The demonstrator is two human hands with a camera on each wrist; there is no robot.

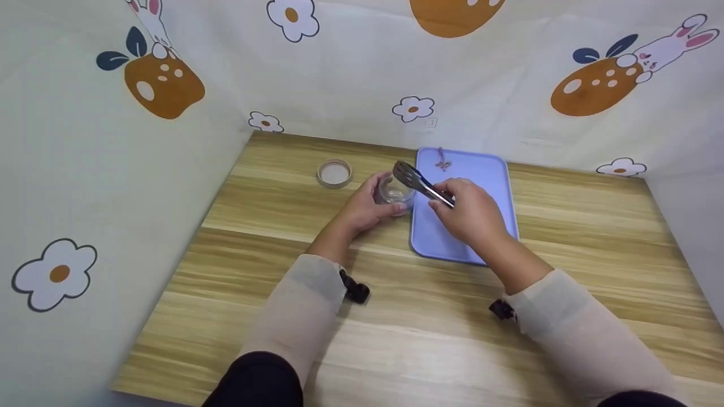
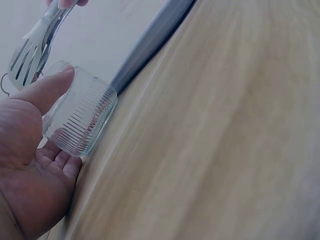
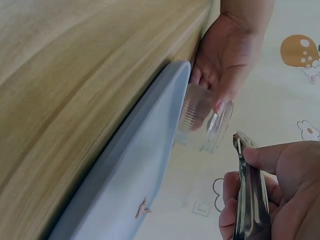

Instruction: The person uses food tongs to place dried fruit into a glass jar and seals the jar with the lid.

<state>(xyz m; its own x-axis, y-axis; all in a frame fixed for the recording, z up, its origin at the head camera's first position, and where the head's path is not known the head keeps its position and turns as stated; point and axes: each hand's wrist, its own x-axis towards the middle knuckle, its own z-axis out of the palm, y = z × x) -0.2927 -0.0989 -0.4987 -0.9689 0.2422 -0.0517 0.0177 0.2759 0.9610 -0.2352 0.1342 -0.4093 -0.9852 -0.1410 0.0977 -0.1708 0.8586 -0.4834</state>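
Both forearms reach up the wooden table [image 1: 396, 316] from six o'clock, sleeves pale, converging near the centre. The left hand [image 1: 362, 206] comes in from about seven o'clock, wrist low on the wood, and it's wrapped around a small clear glass jar [image 1: 396, 194]: thumb across the near side, fingers curled behind, palm cupped to its left. From the left wrist view that thumb lies flat along the ribbed wall of the jar, and the jar stands on the table, its base just beside the left edge of the lavender tray [image 1: 486, 186].

The right hand [image 1: 469, 215] arrives from about five o'clock and hovers over the tray, knuckles up, fingers folded around the handles of a pair of metal tongs [image 1: 421, 183]. The tongs slant up toward eleven o'clock, slotted tips poised right over the mouth of the jar. In the right wrist view the thumb presses along the top arm of the tongs, the fingers curl under, and the two arms lie close together.

A tiny brownish piece [image 1: 443, 164] lies on the tray at its twelve o'clock end. Out at ten o'clock from the jar, well apart, a round lid [image 1: 334, 173] rests flat on the wood.
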